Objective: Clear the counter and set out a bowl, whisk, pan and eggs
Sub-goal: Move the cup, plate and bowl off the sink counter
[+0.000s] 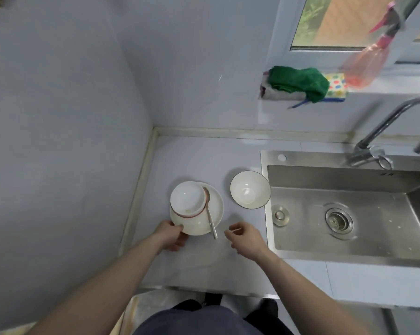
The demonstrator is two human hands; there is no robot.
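A white plate (217,209) lies on the grey counter (204,259). On it sits a tilted white bowl with a red rim line (188,201), and a metal spoon (210,217) leans against the bowl with its handle past the plate's near edge. My left hand (172,236) grips the plate's near-left rim. My right hand (244,239) hovers just right of the plate with fingers loosely curled, holding nothing. A second white bowl with a dark rim (249,189) stands upright beside the sink.
A steel sink (349,213) with a drain and a tap (392,131) fills the right side. On the sill above are a green cloth (298,81), a sponge and a pink spray bottle (366,61). Walls close the counter at the left and back.
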